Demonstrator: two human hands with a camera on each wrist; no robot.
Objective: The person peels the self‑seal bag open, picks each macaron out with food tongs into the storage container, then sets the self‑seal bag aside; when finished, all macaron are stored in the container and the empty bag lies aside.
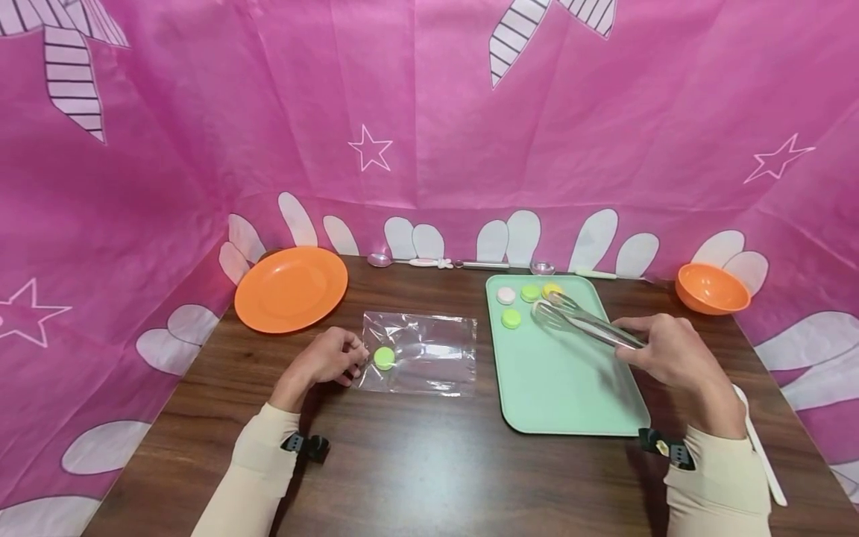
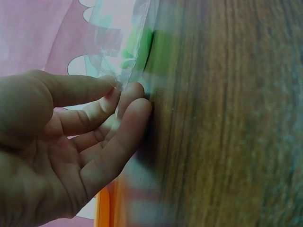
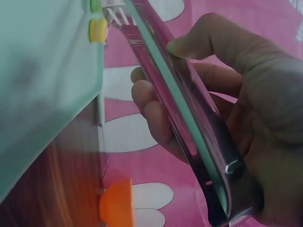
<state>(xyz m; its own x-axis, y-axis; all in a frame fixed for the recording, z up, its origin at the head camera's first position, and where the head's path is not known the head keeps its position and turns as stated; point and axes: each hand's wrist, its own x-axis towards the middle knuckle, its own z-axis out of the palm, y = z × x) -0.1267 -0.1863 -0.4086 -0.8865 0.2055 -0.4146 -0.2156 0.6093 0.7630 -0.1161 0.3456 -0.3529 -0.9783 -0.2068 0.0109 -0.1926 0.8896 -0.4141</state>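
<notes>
My left hand (image 1: 333,356) pinches the left edge of a clear plastic bag (image 1: 436,365) lying on the table. Through the film a green macaron (image 1: 385,359) shows near that edge. In the left wrist view, thumb and finger meet on the film. Metal tongs (image 1: 597,326) are held in my right hand (image 1: 678,358), over the mint-green tray (image 1: 570,388). Their tips reach toward a yellow macaron (image 1: 552,290); whether they hold anything cannot be made out. Beside them on the tray sit a pink macaron (image 1: 506,296), a green macaron (image 1: 530,293) and another green macaron (image 1: 511,318).
An orange plate (image 1: 291,289) lies at the back left, an orange bowl (image 1: 713,289) at the back right. Along the back lie a spoon (image 1: 409,262) and other utensils (image 1: 486,265). A white utensil (image 1: 761,447) lies beside the right forearm. Pink printed cloth (image 1: 450,112) encloses the table.
</notes>
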